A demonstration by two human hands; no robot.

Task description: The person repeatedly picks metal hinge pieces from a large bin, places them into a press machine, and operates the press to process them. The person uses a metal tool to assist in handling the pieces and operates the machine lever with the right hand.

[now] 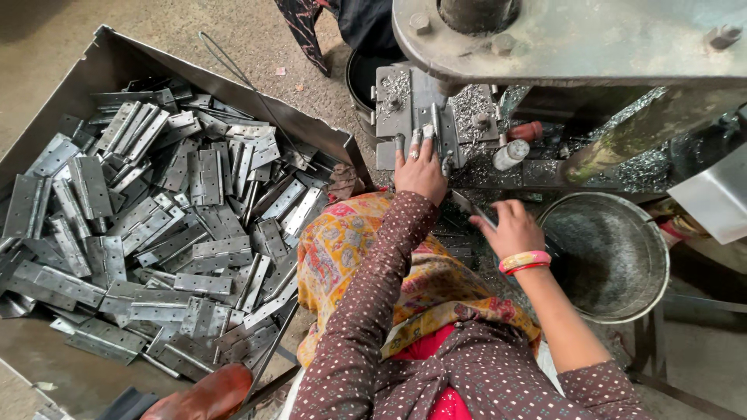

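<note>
A large grey machine [576,39] is looming across the top right, its bed littered with metal shavings. To the left, a big sheet-metal bin [93,70] is lying heaped with flat steel hinges [179,225], piled right up to its right wall. A round metal bowl [615,257] is sitting below the machine's right end, near the right hand. The left hand [420,167] is reaching onto the machine bed's front edge, fingers spread flat and pressing a steel hinge [436,136] against the fixture there. The right hand [510,225] is hovering just beside the bowl's left rim, fingers curled loosely around a dark flat piece [471,208]; what that piece is cannot be told.
</note>
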